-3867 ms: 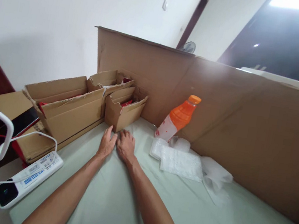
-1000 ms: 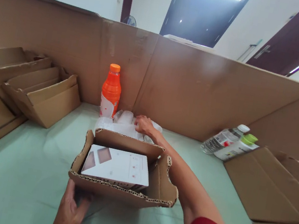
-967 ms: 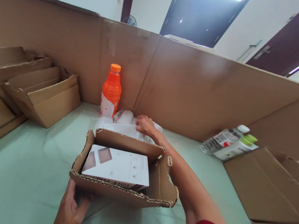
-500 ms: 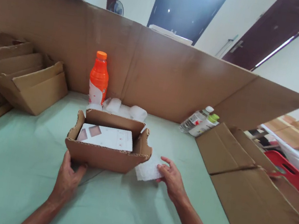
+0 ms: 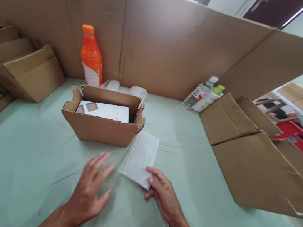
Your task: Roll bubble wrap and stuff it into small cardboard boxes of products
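My right hand pinches the near right corner of a flat bubble wrap sheet. That sheet reaches back to the right end of an open cardboard box. A white printed carton sits inside the box. Between the box and the table's front edge, my left hand hovers with fingers spread, slightly blurred. It holds nothing and is apart from both the box and the bubble wrap.
Behind the box are an orange bottle and rolled bubble wrap. A clear bottle and a green-capped bottle lean at the back right. Cardboard boxes line the left; more boxes flank the right. A cardboard wall closes the back.
My left hand has let go of the box and moved right, its fingers now open. My right hand has drawn the bubble wrap toward me, and more of it shows. The view has tilted down.
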The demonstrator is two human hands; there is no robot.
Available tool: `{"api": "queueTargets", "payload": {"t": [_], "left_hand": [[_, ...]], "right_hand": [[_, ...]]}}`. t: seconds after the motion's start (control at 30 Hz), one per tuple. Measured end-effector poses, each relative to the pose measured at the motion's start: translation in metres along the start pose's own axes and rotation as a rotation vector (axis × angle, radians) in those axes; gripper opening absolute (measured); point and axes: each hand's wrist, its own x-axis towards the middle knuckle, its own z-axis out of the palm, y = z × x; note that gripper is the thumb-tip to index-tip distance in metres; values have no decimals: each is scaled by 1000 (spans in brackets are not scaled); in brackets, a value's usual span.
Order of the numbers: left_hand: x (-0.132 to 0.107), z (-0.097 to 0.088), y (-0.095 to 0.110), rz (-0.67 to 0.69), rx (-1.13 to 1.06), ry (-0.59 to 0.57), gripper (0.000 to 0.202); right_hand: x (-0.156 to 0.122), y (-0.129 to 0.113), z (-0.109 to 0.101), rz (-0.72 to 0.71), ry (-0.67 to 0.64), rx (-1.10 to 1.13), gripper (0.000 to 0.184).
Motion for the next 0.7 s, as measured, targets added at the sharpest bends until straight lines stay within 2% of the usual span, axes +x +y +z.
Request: {"api": "queueTargets", "payload": {"t": [0.07,0.2,0.27,0.37,0.43,0.53,0.57,0.63,0.7], "left_hand": [[3,11,7,125,-2,-161,76],[19,29,9,227,-80,-303,73],[26,34,9,179,-153,-353,64],[35,38,9,-6,-240,-417,50],[40,38,9,-155,-278,-466,49],[52,38,9,-326,-304,-558,56],[56,37,9,-355,-297,-583,58],[65,37,11,-377,-254,-616,60],[74,37,13,-380,-202,-646,61]], "right_hand": [[-7,4,6,37,-15,84,50],[-22,9,8,89,-48,164,49],[-29,10,3,126,-78,146,52],[-41,8,-11,100,-62,11,58],[-50,5,-19,-73,34,-196,51],[-58,3,-22,-534,150,-629,26],[-58,3,-19,-693,128,-775,23],[-53,5,-11,-937,29,-1049,31],[-43,8,-3,-1038,-48,-1282,39]]}}
